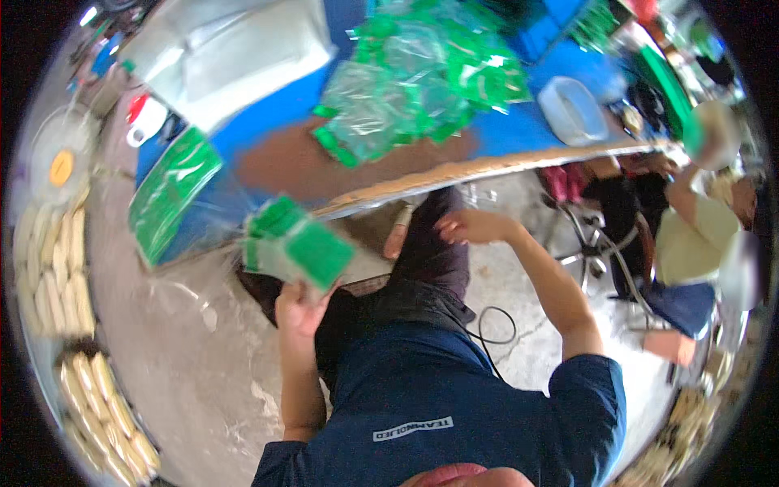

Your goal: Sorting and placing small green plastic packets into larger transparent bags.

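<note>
My left hand (300, 308) is closed on the lower end of a stack of green-and-clear plastic bags (312, 247), held in front of the table edge above my lap. The bags are slightly smeared by motion. My right hand (475, 227) is over my thigh, just short of the table edge, its fingers loosely apart with nothing visible in them. A large loose heap of similar green-and-clear plastic bags (414, 73) covers the middle of the blue table (264, 134). At the table's left end lies a flat green bag pack (174, 191) in clear film.
A white box-like container (235, 57) occupies the table's back left, and a translucent plastic tub (572, 109) its right side. A fan (61, 158) and pale bundles (61, 268) line the left. Another person (698, 235) sits at right. A black cable (495, 337) loops beside me.
</note>
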`<state>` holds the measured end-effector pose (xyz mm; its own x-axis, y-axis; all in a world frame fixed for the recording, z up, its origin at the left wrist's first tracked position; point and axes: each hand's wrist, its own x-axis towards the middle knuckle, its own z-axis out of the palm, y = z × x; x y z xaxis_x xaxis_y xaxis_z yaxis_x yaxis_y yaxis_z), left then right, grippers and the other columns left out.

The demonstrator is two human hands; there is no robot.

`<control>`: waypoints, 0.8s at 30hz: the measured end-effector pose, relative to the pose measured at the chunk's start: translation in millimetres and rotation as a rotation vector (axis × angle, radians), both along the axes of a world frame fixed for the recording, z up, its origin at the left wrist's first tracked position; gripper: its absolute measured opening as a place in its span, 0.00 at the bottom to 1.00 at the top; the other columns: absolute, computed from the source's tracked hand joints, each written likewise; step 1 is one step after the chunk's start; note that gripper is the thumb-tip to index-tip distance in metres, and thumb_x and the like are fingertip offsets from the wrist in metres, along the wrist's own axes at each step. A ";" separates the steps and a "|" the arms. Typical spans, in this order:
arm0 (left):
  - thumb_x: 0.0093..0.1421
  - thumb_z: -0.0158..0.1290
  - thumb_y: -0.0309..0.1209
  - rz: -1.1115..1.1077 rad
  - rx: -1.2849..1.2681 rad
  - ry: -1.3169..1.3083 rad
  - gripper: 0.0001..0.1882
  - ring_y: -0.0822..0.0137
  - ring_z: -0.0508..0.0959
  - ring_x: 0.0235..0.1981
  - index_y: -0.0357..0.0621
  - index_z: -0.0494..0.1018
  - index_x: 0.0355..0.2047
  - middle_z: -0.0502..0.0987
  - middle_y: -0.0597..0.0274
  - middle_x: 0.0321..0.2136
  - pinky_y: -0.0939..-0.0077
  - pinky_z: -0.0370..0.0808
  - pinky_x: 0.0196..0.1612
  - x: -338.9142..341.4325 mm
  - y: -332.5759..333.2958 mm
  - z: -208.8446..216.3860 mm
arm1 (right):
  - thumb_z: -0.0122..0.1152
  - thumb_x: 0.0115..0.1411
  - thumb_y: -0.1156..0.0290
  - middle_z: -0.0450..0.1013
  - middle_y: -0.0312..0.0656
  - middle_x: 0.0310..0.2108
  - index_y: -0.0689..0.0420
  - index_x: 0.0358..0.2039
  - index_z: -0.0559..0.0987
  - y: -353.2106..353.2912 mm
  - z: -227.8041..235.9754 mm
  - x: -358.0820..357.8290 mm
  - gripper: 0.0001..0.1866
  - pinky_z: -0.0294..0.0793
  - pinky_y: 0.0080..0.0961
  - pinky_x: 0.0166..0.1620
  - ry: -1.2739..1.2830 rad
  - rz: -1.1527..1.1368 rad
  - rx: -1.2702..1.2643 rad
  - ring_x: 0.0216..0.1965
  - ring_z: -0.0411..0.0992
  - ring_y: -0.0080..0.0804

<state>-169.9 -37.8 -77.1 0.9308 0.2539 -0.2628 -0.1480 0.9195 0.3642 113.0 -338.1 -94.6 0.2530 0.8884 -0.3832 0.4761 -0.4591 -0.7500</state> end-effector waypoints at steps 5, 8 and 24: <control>0.54 0.62 0.29 -0.008 0.052 0.093 0.34 0.50 0.69 0.60 0.35 0.63 0.60 0.71 0.51 0.56 0.46 0.62 0.65 26.7 -26.1 12.5 | 0.54 0.66 0.61 0.75 0.53 0.46 0.64 0.54 0.73 80.0 151.9 -5.4 0.22 0.69 0.37 0.58 -0.240 -0.344 0.283 0.51 0.73 0.41; 0.60 0.53 0.31 -0.055 0.069 0.062 0.31 0.50 0.68 0.61 0.39 0.59 0.63 0.68 0.52 0.59 0.50 0.65 0.64 31.2 -33.5 14.4 | 0.50 0.65 0.57 0.70 0.52 0.55 0.61 0.55 0.73 122.4 103.3 49.1 0.24 0.57 0.47 0.66 -1.154 -0.231 0.513 0.59 0.65 0.46; 0.65 0.50 0.28 0.171 -0.077 0.026 0.29 0.50 0.63 0.64 0.38 0.54 0.64 0.65 0.51 0.61 0.40 0.57 0.67 63.6 -47.6 18.3 | 0.65 0.53 0.62 0.77 0.53 0.41 0.58 0.39 0.79 212.0 111.1 112.9 0.16 0.76 0.45 0.47 -0.973 -0.506 0.507 0.46 0.75 0.52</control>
<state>-106.3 -85.4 -58.8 0.8686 0.3859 -0.3109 -0.2958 0.9071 0.2994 226.0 -126.1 16.5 0.6049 0.5993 0.5243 0.7929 -0.5143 -0.3269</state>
